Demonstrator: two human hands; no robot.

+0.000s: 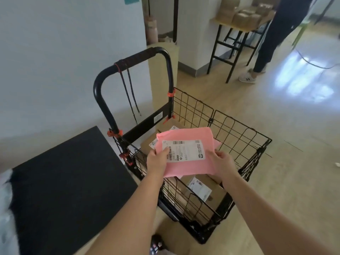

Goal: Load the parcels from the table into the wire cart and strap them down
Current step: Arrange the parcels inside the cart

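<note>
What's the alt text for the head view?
Both hands, left hand and right hand, hold a pink mailer over a black wire cart that has cardboard boxes inside. A black table sits left.

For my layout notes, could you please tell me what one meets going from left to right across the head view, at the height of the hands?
Black table → left hand → pink parcel → right hand → wire cart's right wall → bare floor.
</note>
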